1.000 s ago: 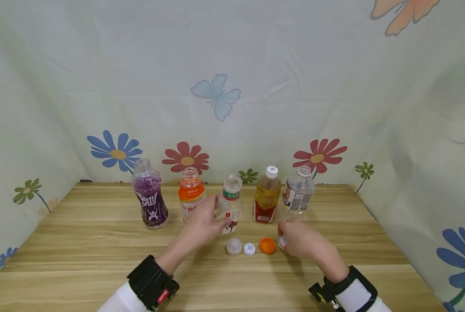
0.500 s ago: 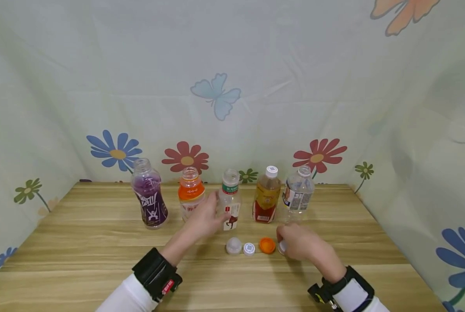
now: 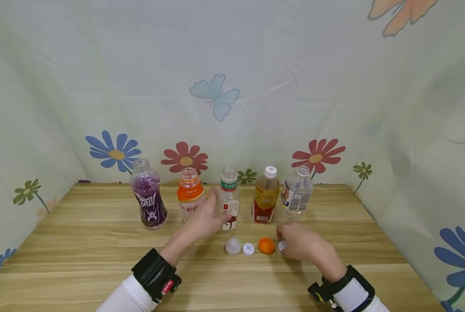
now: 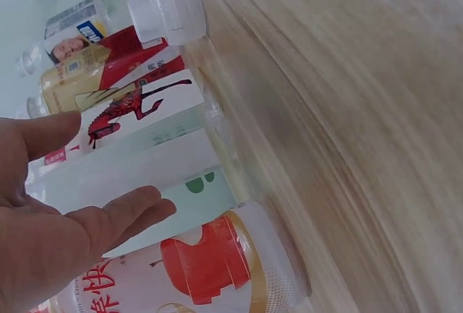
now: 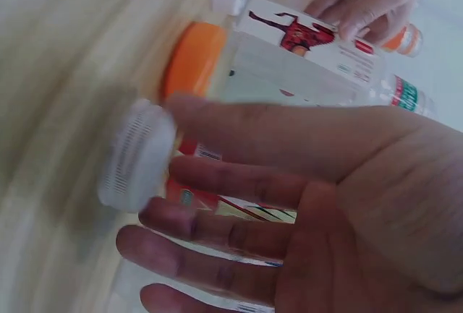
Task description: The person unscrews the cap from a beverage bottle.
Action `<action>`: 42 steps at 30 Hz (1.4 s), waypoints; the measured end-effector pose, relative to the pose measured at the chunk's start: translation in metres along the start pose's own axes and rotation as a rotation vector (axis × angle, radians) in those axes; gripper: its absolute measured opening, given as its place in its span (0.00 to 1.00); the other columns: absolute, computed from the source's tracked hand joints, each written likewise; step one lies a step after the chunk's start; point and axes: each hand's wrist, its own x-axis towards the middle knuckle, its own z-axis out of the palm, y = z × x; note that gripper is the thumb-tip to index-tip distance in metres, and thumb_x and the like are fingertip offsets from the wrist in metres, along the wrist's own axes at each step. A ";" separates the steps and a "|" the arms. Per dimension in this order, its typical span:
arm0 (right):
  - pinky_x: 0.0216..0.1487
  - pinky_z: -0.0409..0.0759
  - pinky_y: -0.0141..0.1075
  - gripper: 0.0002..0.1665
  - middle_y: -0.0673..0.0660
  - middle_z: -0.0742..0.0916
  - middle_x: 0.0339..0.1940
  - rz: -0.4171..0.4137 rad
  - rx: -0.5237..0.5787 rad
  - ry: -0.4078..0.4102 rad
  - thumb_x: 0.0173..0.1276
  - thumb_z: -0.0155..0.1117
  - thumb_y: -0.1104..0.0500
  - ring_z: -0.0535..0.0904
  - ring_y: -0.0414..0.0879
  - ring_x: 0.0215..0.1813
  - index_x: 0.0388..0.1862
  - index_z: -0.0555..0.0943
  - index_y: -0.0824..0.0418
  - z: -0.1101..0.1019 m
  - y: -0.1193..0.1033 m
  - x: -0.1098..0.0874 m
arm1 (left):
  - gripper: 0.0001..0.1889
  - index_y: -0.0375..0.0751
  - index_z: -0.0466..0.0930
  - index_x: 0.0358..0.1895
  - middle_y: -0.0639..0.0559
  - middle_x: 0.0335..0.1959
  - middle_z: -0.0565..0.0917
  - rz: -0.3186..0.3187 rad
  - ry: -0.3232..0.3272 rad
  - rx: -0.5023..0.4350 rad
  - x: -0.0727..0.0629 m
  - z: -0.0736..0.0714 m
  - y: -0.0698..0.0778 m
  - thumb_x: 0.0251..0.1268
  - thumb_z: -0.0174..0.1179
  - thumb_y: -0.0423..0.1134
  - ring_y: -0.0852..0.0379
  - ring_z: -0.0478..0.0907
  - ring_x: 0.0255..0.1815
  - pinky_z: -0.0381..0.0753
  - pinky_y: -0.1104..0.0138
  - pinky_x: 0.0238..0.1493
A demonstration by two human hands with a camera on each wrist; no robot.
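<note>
My left hand (image 3: pixel 203 216) is beside a clear plastic bottle (image 3: pixel 229 197) with a green band and a red horse on its label. In the left wrist view its thumb and fingers are extended around the upright, uncapped bottle, and whether they touch it is hard to tell. My right hand (image 3: pixel 300 242) is low over the table at a white bottle cap (image 5: pixel 137 157). The right thumb and index fingertips lie right at the cap's edge, with the other fingers spread out. An orange cap (image 3: pixel 266 245), a small white cap (image 3: pixel 248 249) and a translucent cap (image 3: pixel 233 246) line up to its left.
Behind the caps stand a purple-labelled bottle (image 3: pixel 150 201), an orange-and-white bottle (image 3: pixel 190 193), a capped bottle with a yellow-and-red label (image 3: pixel 265 199) and a clear bottle (image 3: pixel 297 190). A patterned curtain (image 3: pixel 232 52) rises behind the wooden table (image 3: pixel 80 251).
The clear green-banded bottle has shifted slightly back and left and now stands straighter. The left fingers have loosened from it. The right hand has barely moved, and the cap beside it looks slightly lower.
</note>
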 end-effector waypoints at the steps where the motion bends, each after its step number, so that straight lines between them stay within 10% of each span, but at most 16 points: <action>1: 0.37 0.79 0.46 0.14 0.54 0.82 0.33 0.003 0.012 0.008 0.61 0.77 0.62 0.75 0.49 0.35 0.43 0.81 0.61 -0.002 0.000 0.000 | 0.52 0.31 0.38 0.82 0.33 0.80 0.57 -0.007 -0.001 0.002 -0.001 0.000 0.000 0.71 0.68 0.44 0.39 0.63 0.76 0.63 0.45 0.73; 15: 0.32 0.82 0.37 0.09 0.50 0.84 0.32 -0.128 0.100 0.506 0.68 0.74 0.58 0.79 0.44 0.32 0.39 0.82 0.59 -0.016 -0.021 0.000 | 0.56 0.33 0.36 0.83 0.36 0.83 0.47 0.028 0.003 0.045 -0.025 -0.006 0.008 0.66 0.72 0.43 0.38 0.57 0.78 0.60 0.45 0.74; 24: 0.42 0.85 0.43 0.21 0.62 0.84 0.46 -0.223 0.160 0.802 0.67 0.74 0.63 0.81 0.54 0.43 0.55 0.79 0.69 -0.021 -0.035 0.004 | 0.58 0.33 0.35 0.83 0.33 0.82 0.46 0.103 0.039 0.141 -0.045 -0.014 0.008 0.66 0.72 0.47 0.36 0.50 0.80 0.55 0.44 0.76; 42: 0.68 0.72 0.58 0.57 0.70 0.66 0.74 -0.203 0.165 0.776 0.59 0.82 0.58 0.66 0.65 0.70 0.78 0.57 0.67 -0.036 -0.042 0.027 | 0.53 0.35 0.45 0.83 0.33 0.81 0.51 0.202 0.040 0.190 -0.077 -0.022 0.012 0.66 0.71 0.50 0.35 0.55 0.78 0.61 0.41 0.72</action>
